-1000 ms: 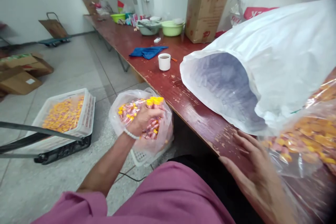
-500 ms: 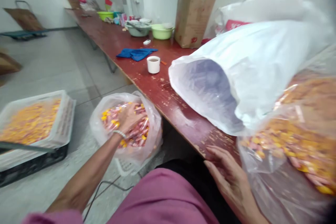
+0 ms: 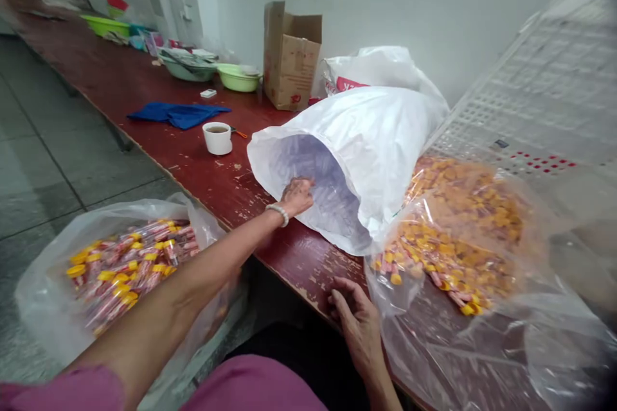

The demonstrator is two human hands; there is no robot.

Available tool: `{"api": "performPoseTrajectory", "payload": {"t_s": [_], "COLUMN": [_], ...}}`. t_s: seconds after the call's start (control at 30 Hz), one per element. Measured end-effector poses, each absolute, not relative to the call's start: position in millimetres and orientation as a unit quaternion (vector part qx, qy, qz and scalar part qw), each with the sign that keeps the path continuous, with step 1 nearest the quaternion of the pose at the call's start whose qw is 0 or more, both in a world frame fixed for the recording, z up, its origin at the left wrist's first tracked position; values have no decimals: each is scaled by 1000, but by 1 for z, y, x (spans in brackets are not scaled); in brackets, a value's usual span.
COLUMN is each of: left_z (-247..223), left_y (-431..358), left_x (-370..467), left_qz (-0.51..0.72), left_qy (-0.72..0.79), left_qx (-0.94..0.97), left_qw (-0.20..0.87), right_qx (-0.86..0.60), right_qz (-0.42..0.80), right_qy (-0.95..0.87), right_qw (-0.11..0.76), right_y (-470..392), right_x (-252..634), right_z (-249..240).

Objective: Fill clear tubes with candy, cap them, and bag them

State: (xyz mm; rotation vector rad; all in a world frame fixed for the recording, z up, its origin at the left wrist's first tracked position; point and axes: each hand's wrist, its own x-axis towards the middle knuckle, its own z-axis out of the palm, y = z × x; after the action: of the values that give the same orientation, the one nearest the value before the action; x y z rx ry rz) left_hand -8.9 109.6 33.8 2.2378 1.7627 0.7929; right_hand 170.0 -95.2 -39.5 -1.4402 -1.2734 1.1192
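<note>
Presently, your left hand is hovering at the mouth of the white sack, its fingers curled over the inside; whether they are gripping anything, you cannot tell from this view. Your right hand is hanging by the table edge, thumb and fingers lying close together in a narrow curl, and whether anything is sitting between them is likewise hidden.

With 12 at the far side, the sack is lying on its side on the red-brown table, at 12 o'clock from your right hand. Its open mouth is pointing towards 8 o'clock, and its long axis is running from there to 2.

Pale, clear tube-like pieces are lying inside, too blurred for counting. At 8 to 9 o'clock from your left hand, yellow-capped tubes with pink contents are filling a translucent bag. Many are aligning between 8 and 2, others crossing them. At 4 from the sack, more yellow-capped pieces are lying in clear plastic.

Judging by this, you are working somewhere midway: plenty of capped tubes are looking finished, while the clear pieces are seemingly waiting. How many, you cannot tell.
</note>
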Motion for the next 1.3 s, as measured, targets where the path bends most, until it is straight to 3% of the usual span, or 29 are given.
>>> {"api": "performPoseTrajectory", "payload": {"t_s": [0.17, 0.4, 0.63, 0.83, 1.07, 1.3], "left_z": [24, 16, 4, 0, -8, -13], "left_y": [151, 129, 127, 134, 133, 124], "left_x": [21, 46, 52, 46, 33, 19], "left_qz": [230, 195, 161, 135, 114, 134], "left_qy": [600, 565, 560, 544, 532, 525], "left_qx": [759, 796, 809, 824, 833, 834], "left_qw": [103, 95, 78, 83, 100, 108], "right_qx": [-567, -572, -589, -728, -762, -773], "right_qz": [472, 429, 160, 18, 1, -12], "right_qy": [-490, -530, -610, -638, -628, -622], "right_qw": [464, 456, 505, 251, 157, 123], "right_y": [-97, -94, -35, 40, 48, 53], "right_x": [169, 168, 173, 151, 139, 139], "right_z": [-39, -39, -11, -8, -16, -8]}}
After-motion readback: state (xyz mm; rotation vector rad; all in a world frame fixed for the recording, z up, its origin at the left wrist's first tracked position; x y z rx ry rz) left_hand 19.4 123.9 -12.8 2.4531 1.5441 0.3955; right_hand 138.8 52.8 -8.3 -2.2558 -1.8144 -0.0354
